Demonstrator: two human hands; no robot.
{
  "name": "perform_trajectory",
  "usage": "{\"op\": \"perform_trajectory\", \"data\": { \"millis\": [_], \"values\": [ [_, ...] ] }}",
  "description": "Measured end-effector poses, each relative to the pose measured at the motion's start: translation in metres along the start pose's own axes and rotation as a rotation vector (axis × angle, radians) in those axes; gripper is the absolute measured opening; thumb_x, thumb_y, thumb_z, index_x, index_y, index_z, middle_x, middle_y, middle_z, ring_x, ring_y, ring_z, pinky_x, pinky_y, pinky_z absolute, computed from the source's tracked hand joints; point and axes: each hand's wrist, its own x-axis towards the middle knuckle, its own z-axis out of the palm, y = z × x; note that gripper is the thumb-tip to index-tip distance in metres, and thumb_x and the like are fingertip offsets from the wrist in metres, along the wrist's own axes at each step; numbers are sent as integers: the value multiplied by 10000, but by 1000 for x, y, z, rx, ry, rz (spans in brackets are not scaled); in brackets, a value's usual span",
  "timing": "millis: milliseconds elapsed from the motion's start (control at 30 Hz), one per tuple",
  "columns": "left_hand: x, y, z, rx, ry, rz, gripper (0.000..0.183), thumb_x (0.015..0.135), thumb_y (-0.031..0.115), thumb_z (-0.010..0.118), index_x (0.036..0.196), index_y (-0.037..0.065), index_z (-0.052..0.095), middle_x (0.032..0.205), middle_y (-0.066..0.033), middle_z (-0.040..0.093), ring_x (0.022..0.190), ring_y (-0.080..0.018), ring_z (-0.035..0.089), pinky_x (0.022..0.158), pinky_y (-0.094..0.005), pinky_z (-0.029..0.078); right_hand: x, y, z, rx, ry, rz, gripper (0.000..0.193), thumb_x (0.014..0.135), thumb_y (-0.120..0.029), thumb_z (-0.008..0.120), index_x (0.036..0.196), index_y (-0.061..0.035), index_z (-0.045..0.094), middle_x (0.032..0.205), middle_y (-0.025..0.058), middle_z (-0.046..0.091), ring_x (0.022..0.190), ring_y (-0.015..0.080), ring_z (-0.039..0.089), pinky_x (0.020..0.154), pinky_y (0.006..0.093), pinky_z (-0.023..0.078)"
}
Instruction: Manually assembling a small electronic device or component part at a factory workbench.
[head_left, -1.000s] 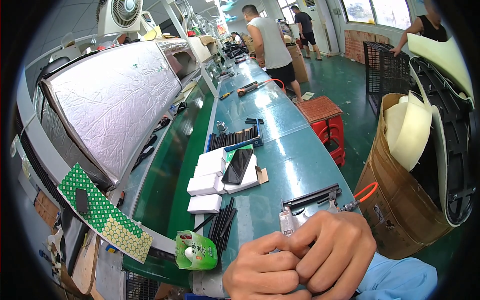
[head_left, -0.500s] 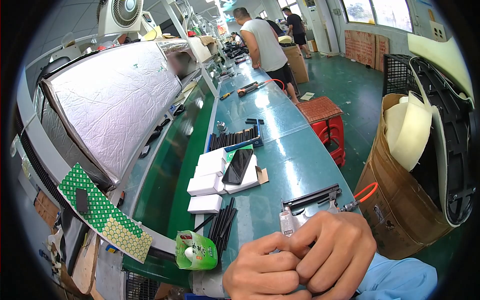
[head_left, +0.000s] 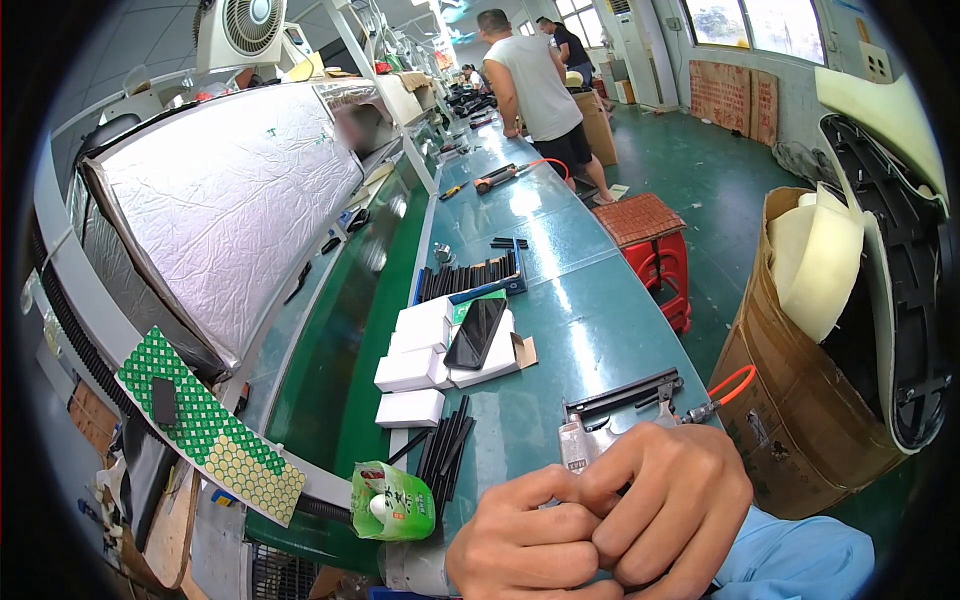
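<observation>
My left hand (head_left: 535, 540) and my right hand (head_left: 672, 505) are pressed together at the lower edge, knuckles touching. The fingers of both are curled in, and nothing shows between them. Just beyond the right hand lies a metal staple gun (head_left: 590, 442) on the green table, its long black magazine turned toward the far side. An orange air hose (head_left: 738, 385) joins it at the right. Left of my hands, several black strips (head_left: 447, 455) lie loose. A green open packet (head_left: 395, 500) hangs at the table's left edge with something white inside.
White boxes (head_left: 410, 408) stand along the left edge, with a black phone (head_left: 476, 335) on top. Behind them is a tray of black strips (head_left: 470, 278). A green conveyor (head_left: 340, 400) runs alongside. Right stands a cardboard carton (head_left: 790, 440) with foam. A person (head_left: 535, 85) stands farther down the table.
My hands have not moved. Dark pieces on the conveyor have shifted. The people in the distance have changed position, and a black mesh crate beyond the carton is gone from view.
</observation>
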Motion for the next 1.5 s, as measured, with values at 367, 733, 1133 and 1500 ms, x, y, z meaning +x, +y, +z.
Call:
{"op": "perform_trajectory", "data": {
  "millis": [367,733,1133,1500],
  "values": [
    [-5,3,1,-1,0,0,101,863,52,684,766,66,660,638,21,472,533,-111,380,511,-300,279,0,-3,1,1,-1,20,293,927,-75,692,647,-82,606,551,-41,457,412,87,406,420,303,229],
    [0,1,-1,-14,-13,8,117,873,50,676,758,63,656,637,21,471,532,-111,383,508,-298,275,-3,-9,4,-11,40,100,283,915,-76,703,649,-84,607,545,-45,463,408,86,405,414,304,243],
    [0,2,-1,-6,-15,-6,118,864,49,677,750,69,654,637,23,467,532,-110,381,509,-301,274,-1,-4,2,5,6,58,276,924,-77,695,661,-78,609,550,-41,464,412,86,406,416,305,239],
    [1,2,2,8,12,-1,109,842,46,687,742,72,655,631,26,463,528,-109,377,505,-299,271,1,-3,0,-1,-13,35,292,924,-74,689,645,-79,600,550,-41,459,413,86,403,420,299,231]
  ]
}}
